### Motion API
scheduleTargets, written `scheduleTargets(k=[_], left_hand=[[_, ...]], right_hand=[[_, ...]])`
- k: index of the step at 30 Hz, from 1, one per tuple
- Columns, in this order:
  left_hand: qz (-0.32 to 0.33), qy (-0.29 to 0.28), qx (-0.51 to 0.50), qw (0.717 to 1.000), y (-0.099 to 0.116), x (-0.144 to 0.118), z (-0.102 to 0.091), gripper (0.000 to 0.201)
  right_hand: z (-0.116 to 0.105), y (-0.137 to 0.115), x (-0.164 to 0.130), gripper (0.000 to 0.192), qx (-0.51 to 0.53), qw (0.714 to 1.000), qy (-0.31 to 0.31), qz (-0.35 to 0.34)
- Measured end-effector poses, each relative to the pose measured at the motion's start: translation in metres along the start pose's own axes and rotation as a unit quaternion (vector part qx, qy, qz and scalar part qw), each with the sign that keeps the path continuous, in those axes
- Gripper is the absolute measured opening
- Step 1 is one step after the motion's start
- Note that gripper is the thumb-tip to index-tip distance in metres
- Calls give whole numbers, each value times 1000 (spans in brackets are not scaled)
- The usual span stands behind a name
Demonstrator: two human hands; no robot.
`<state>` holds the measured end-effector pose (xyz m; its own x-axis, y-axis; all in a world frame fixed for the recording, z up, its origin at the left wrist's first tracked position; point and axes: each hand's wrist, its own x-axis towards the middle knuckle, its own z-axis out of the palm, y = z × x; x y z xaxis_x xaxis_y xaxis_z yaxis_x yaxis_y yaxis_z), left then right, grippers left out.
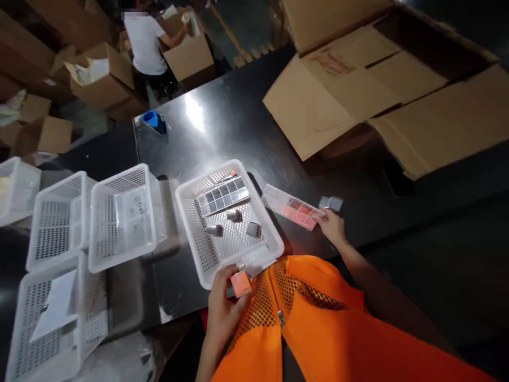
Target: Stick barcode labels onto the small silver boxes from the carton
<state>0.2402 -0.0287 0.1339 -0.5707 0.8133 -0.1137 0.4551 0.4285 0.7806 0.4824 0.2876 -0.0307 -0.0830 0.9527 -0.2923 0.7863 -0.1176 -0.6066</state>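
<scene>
My left hand (223,310) grips a small orange-faced block (240,284) at the near rim of a white perforated basket (191,225). Inside the basket lie a tray of small grey squares (222,196) and three loose small metal pieces (234,215). My right hand (332,227) rests on the dark table, its fingers on the end of a clear plastic strip with orange pieces (294,208). Two small grey squares (331,202) lie just beyond that hand. My orange mesh vest (318,329) fills the lower frame.
More white baskets (123,217) stand to the left, one holding white paper (59,305). A large flattened cardboard box (382,85) lies at the far right. A blue object (154,121) sits at the table's far edge. Another person (148,42) works among boxes behind.
</scene>
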Motion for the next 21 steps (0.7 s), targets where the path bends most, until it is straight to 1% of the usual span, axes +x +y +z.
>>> scheduleTargets(k=[3,7,9,11,15,18,21], left_hand=[[-23,1,-17,1000,-2,0,-2,43],[-23,6,-34,999,-9,4,-5,42],[-20,10,-43,999,-16,5,-8,40],[-21,22,-44,999,-25,4,-10,40],[-33,62,-22,997,-50,3,-16,44],[-42,56,-21,997,-64,10,-19,49],[-30,46,-32,998,-67,21,-23,47]], right_hand=[[-6,-15,4,27,22,1000,12,-3],[-4,-43,15,28,70,997,30,-6],[-4,-57,19,36,110,993,39,-7],[-8,-69,21,46,159,986,48,-12],[-33,-90,23,58,239,969,55,-34],[-57,-105,20,60,276,959,46,-48],[-75,-119,11,60,304,951,26,-55]])
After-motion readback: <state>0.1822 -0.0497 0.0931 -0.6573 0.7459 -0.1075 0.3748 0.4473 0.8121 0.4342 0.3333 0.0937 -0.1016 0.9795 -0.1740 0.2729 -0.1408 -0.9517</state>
